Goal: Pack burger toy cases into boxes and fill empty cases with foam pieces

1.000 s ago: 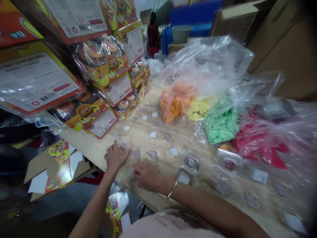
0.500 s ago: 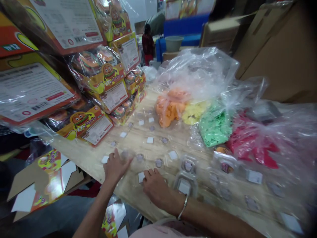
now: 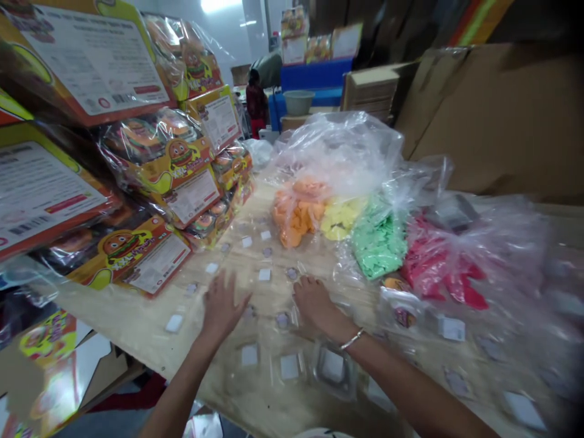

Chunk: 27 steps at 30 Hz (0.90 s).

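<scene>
Now | left hand (image 3: pixel 223 309), right hand (image 3: pixel 317 303): fingers (image 3: pixel 222 286) flat, empty | bags (image 3: pixel 340 146) hold orange, yellow, green, red pieces (image 3: pixel 378 240)

- Left hand (image 3: pixel 222 307) flat on the wooden table (image 3: pixel 137 316).
- Right hand (image 3: pixel 316 302) beside it, among small clear packets (image 3: pixel 289 366).
- Beyond the right hand: orange pieces (image 3: pixel 296 210), green pieces (image 3: pixel 378 240).

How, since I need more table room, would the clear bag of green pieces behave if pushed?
The bag of green pieces would probably slump and drag rather than slide: thin crumpled film, loose heaped pieces. Lifted, it likely sags. It abuts the yellow bag and red bag, so pushing may nudge them.
</scene>
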Tool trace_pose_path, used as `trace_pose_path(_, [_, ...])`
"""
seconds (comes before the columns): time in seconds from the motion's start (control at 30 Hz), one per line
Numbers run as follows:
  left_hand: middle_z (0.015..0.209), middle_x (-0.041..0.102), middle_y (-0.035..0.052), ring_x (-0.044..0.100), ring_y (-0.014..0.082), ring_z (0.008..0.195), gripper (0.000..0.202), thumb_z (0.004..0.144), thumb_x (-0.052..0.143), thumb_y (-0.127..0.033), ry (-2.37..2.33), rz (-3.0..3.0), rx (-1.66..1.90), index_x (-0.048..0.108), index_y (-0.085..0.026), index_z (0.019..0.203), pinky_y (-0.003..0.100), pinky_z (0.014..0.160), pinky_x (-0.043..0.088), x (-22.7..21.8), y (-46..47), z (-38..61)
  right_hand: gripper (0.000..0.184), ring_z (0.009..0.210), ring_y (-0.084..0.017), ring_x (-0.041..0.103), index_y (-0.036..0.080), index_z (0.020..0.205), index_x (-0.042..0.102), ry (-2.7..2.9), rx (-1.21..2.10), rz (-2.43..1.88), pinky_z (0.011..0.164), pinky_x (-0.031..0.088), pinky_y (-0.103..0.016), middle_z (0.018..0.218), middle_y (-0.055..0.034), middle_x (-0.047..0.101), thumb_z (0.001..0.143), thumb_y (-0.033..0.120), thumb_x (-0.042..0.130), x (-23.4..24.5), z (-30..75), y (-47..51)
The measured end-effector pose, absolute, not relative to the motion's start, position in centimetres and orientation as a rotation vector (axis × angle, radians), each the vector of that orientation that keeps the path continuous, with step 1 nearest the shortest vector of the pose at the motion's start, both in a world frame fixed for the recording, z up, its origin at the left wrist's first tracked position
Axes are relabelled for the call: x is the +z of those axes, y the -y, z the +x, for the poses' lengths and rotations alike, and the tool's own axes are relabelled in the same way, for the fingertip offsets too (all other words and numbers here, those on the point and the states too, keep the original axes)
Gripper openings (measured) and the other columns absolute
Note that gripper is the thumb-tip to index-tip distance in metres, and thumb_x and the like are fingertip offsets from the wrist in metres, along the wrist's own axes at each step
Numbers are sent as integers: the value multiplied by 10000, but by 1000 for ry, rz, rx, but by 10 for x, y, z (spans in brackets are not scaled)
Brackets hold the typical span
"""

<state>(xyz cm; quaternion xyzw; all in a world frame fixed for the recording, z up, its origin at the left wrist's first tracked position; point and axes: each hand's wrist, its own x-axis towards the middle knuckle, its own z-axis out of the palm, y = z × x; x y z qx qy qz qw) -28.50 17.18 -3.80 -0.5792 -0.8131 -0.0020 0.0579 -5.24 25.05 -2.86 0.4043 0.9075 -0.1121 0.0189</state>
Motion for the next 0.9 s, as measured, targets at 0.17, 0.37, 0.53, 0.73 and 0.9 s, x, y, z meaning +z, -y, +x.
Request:
trace_pose_path(0.17, [1507,410,115,260,326,1421,533,920,421,-534,2270,-2174,105,547,-216,1330,545,1122,214,-47,-211,-262,210,939,-259,640,126,1067,625,-2885,-343,1182,780,504,-370,1182,-196,600,914,144,482,-39,-64,-246])
trace_pose_path(0.37, [1364,535,177,401,369,1294,591,873,432,-604,2531,-1695,96,608,-150,1209,557,1029,305,-54,-221,-289,229,966,-235,640,131,1070,608,-2975,-411,1009,786,517,-340,1135,-151,611,898,86,463,-45,-74,-273])
trace_pose_path(0.53, [1114,661,203,529,370,1129,576,891,361,-560,2684,-1501,132,686,-108,1040,516,918,372,-45,-232,-301,214,937,-213,644,123,1052,617,-3019,-502,991,772,518,-325,1093,-149,620,919,111,451,-45,-106,-292])
trace_pose_path(0.73, [958,712,212,609,362,1025,532,899,360,-471,2728,-1518,176,739,-98,901,493,882,373,-45,-240,-308,286,969,-155,618,118,1115,601,-3075,-629,1055,814,487,-249,1095,-127,624,926,64,393,-48,-132,-296])
trace_pose_path(0.9, [929,716,194,637,344,973,561,878,382,-559,2744,-1539,156,732,-121,883,453,841,402,-45,-242,-312,349,1088,-165,556,129,1129,599,-3116,-561,1140,922,442,-269,1180,-122,595,896,4,373,-40,-146,-332])
